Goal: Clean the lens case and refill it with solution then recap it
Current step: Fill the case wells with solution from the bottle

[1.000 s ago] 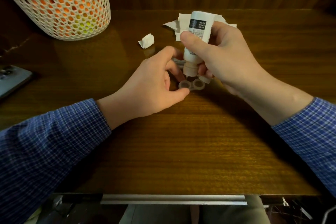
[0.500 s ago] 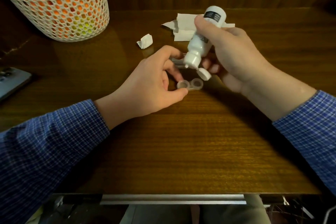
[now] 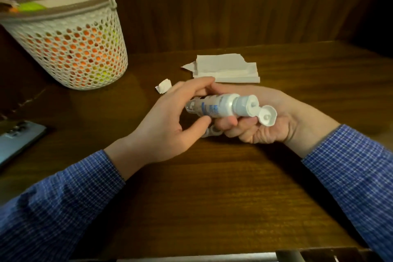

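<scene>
Head view: bottle (image 3: 221, 107) lies about level over mid-counter, nozzle end toward 3 o'clock, flip cap (image 3: 267, 117) hinged open and hanging off that end. Right hand (image 3: 261, 121) palm up under the bottle, fingers curled round its body, so this grip is wrapped on the bottle. Left hand (image 3: 170, 125) comes in from 9 o'clock; its fingers and thumb are at the bottle's base end, thumb near the underside, fingers over the top. Whether this grip actually pinches the bottle cannot be told. Lens case (image 3: 212, 133) sits on the counter (image 3: 212, 187) directly below the two hands, only a pale ring edge showing between them, the rest hidden. Tissue (image 3: 225, 68) lies flat at 12 o'clock from the hands; a small paper scrap (image 3: 163, 86) at 11 o'clock, just beside the left fingers. Mesh basket (image 3: 72, 49) stands at 10 o'clock, orange and green contents showing through. Phone (image 3: 17, 140) at 9 o'clock, on the counter's edge.
</scene>
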Demonstrator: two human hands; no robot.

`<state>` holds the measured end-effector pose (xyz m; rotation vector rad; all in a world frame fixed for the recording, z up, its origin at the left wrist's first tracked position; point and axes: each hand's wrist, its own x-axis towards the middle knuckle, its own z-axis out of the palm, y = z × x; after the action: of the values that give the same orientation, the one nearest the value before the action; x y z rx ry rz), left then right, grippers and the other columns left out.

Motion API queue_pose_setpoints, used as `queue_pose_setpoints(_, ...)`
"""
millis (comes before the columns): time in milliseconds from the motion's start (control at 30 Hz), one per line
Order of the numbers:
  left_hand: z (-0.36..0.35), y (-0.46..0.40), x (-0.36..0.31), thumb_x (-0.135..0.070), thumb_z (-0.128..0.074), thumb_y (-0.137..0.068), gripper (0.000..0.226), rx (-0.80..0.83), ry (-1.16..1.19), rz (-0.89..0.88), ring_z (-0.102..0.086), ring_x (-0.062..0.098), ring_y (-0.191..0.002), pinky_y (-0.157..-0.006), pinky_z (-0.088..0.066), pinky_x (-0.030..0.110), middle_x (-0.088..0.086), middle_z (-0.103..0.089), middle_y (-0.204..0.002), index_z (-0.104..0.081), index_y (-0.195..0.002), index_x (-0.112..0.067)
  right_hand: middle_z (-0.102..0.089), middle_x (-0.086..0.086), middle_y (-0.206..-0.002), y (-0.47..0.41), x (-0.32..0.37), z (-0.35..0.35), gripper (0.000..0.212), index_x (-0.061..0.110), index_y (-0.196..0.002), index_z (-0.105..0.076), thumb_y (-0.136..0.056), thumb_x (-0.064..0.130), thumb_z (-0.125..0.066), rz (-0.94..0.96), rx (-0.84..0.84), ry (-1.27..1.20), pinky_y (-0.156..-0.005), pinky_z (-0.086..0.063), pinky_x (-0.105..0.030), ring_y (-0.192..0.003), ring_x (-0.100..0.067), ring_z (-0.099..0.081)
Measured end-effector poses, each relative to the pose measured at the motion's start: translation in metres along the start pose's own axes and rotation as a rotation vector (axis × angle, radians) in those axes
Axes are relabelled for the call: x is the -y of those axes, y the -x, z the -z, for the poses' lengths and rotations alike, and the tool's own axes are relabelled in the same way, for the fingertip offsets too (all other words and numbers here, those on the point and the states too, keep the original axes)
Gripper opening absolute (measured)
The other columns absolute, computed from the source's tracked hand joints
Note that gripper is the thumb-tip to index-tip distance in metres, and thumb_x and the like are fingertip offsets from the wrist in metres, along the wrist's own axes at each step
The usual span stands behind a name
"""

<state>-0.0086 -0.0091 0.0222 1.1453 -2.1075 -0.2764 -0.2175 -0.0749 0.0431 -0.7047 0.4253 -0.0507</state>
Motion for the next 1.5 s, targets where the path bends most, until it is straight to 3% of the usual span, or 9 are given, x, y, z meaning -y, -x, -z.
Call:
queue_pose_setpoints(200,0.001,0.000,-0.001,-0.033,-0.062,-0.097,0.044,-0.123,-0.119,-0.081,-0.057,0.003,-0.113,-0.094,-0.048,0.016,-0.012,-0.060,-0.126,-0.057,-0.137,-0.017,-0.071,-0.013,-0.076,0.005,0.001,0.009,0.043,0.002,-0.116,-0.067,-0.103,0.035,-0.043,0.209,0.005,0.059,-0.042,-0.045,-0.011,-0.046,-0.007,-0.060)
queue_pose_setpoints(300,0.000,0.003,-0.003,-0.040,-0.058,-0.100,0.038,-0.172,0.053,0.086,-0.062,-0.003,-0.114,-0.090,-0.052,0.012,-0.022,-0.060,-0.122,-0.053,-0.135,-0.027,-0.070,-0.005,-0.072,0.002,0.005,0.007,0.033,0.010,-0.105,-0.076,-0.097,0.028,-0.050,0.476,-0.164,0.148,-0.041,-0.044,-0.014,-0.045,-0.005,-0.052)
queue_pose_setpoints(400,-0.003,0.003,-0.005,-0.045,-0.054,-0.090,0.048,-0.121,0.328,0.312,-0.061,-0.009,-0.118,-0.089,-0.054,0.011,-0.025,-0.063,-0.125,-0.056,-0.135,-0.028,-0.070,-0.003,-0.082,-0.001,0.005,0.005,0.022,0.012,-0.102,-0.079,-0.094,0.020,-0.059,0.625,-0.138,0.038,-0.044,-0.046,-0.015,-0.050,-0.005,-0.050)
queue_pose_setpoints(733,0.002,0.006,-0.003,-0.052,-0.048,-0.090,0.068,-0.034,0.319,0.302,-0.062,0.005,-0.126,-0.098,-0.059,0.034,-0.007,-0.065,-0.140,-0.051,-0.148,-0.018,-0.073,-0.004,-0.077,-0.002,-0.005,0.005,0.044,0.020,-0.113,-0.076,-0.088,0.054,-0.063,0.554,-0.051,0.014,-0.042,-0.051,-0.017,-0.043,-0.005,-0.058)
queue_pose_setpoints(933,0.002,0.009,-0.004,-0.046,-0.050,-0.092,0.064,0.015,0.296,0.284,-0.058,0.002,-0.129,-0.101,-0.055,0.026,-0.005,-0.062,-0.143,-0.047,-0.150,-0.019,-0.058,0.003,-0.057,0.000,-0.002,0.002,0.032,0.021,-0.102,-0.074,-0.087,0.048,-0.066,0.526,-0.207,0.039,-0.040,-0.046,-0.017,-0.040,-0.005,-0.052)
queue_pose_setpoints(1167,0.000,0.008,-0.005,-0.044,-0.049,-0.096,0.060,0.031,0.102,0.258,-0.060,0.006,-0.113,-0.084,-0.054,0.017,-0.002,-0.064,-0.123,-0.053,-0.147,-0.013,-0.050,0.005,-0.055,0.000,-0.003,0.001,0.036,0.018,-0.108,-0.066,-0.083,0.043,-0.070,0.514,-0.291,0.021,-0.038,-0.041,-0.016,-0.038,-0.003,-0.045)
queue_pose_setpoints(1300,-0.002,0.009,-0.001,-0.028,-0.056,-0.102,0.049,0.041,-0.015,0.245,-0.057,0.012,-0.115,-0.085,-0.055,0.021,0.000,-0.061,-0.126,-0.050,-0.148,-0.011,-0.054,0.001,-0.057,-0.001,-0.004,0.000,0.031,0.012,-0.099,-0.070,-0.080,0.036,-0.074,0.529,-0.346,0.001,-0.039,-0.042,-0.017,-0.040,-0.006,-0.047)
queue_pose_setpoints(1400,-0.003,0.011,-0.002,-0.027,-0.057,-0.102,0.049,0.059,-0.068,0.238,-0.057,0.012,-0.114,-0.085,-0.056,0.025,0.001,-0.061,-0.127,-0.050,-0.148,-0.010,-0.052,0.000,-0.057,-0.004,-0.007,-0.001,0.024,0.011,-0.086,-0.076,-0.078,0.034,-0.075,0.537,-0.374,0.009,-0.038,-0.042,-0.018,-0.041,-0.007,-0.046)
queue_pose_setpoints(1500,-0.005,0.007,-0.005,-0.031,-0.053,-0.102,0.048,0.032,-0.015,0.230,-0.060,0.011,-0.109,-0.081,-0.055,0.023,0.000,-0.063,-0.122,-0.052,-0.146,-0.011,-0.050,0.001,-0.057,-0.006,-0.007,0.000,0.028,0.012,-0.091,-0.075,-0.080,0.037,-0.075,0.595,-0.331,-0.017,-0.040,-0.041,-0.017,-0.042,-0.007,-0.046)
